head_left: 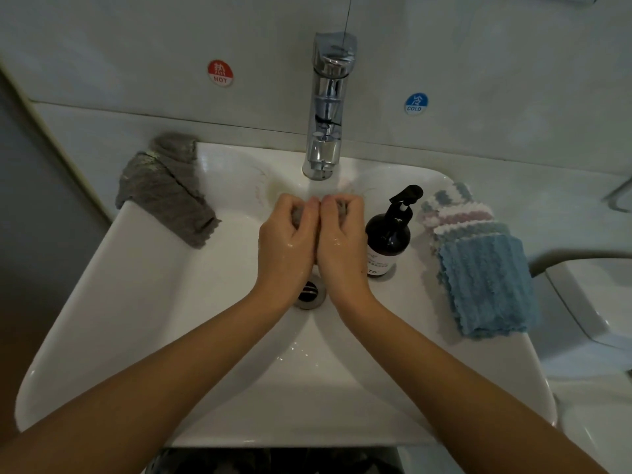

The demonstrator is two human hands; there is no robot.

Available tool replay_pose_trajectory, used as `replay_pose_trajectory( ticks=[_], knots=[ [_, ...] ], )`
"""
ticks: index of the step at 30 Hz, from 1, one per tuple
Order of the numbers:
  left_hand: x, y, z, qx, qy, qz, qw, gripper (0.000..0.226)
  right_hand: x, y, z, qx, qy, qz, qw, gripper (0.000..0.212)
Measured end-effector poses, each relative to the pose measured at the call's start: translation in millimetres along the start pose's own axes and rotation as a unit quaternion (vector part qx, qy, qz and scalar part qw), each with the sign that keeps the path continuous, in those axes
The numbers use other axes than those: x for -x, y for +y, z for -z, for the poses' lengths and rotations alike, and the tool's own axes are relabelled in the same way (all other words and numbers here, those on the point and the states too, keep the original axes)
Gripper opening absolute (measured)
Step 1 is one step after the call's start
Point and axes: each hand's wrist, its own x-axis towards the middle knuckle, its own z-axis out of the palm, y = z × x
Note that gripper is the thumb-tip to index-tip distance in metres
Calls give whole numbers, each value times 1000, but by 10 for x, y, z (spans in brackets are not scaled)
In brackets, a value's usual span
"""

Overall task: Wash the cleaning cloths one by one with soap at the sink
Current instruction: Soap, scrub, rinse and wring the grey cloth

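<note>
**A:** Head cam: how far along?

**B:** Early, I'd guess. Left hand (285,234) and right hand (342,234) squeeze a gray cloth (298,213) over the sink (136,319). Another gray cloth (167,189) drapes the rim; the stacked cloths (478,261) look untouched.

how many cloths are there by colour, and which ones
grey: 2, one on the sink's left rim, one in the hands
blue: 2, top of stack, another under it
pink: 1
blue-white striped: 1
total: 6
</note>
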Motion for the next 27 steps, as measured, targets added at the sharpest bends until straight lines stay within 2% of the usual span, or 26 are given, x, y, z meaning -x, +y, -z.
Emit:
replay_pose_trajectory(
  ticks=[2, 6, 9, 11, 13, 16, 19, 21, 23, 25, 27],
  knots=[
    [-20, -7, 15, 7, 12, 8, 1000, 18, -1, 8, 11, 7, -25, -18, 1000, 5],
    [-48, -34, 39, -3, 24, -20, 1000, 10, 10, 9, 39, 43, -64, -22, 997, 17],
    [-81, -36, 49, 4, 23, -35, 999, 18, -29, -26, 74, 37, -88, -1, 995, 23],
    [-86, -27, 52, 4, 7, -17, 1000, 25, -39, -31, 83, 30, -85, 38, 995, 16],
    [-93, -26, 52, -5, -28, 27, 999, 31, -31, -36, 105, 23, -77, 67, 994, 5],
    [-142, 8, 92, -30, -72, 108, 991, 44, -13, -33, 127, -7, -95, 70, 993, 14],
    [-155, 57, 139, -112, -94, 84, 986, 52, -23, -43, 114, -24, -78, 57, 995, 13],
    [-144, 75, 146, -102, -82, 67, 989, 54, -32, -52, 92, -29, -64, 44, 997, 15],
    [-137, 69, 140, -59, -60, 62, 995, 41, -37, -50, 82, -16, -54, 43, 997, 12],
    [-122, 57, 137, -37, -46, 41, 997, 20, -48, -40, 87, 23, -47, 36, 998, 18],
    [-100, 24, 140, -33, -47, 10, 998, 19, -62, -46, 104, 46, -46, 15, 998, 26]
  ],
)
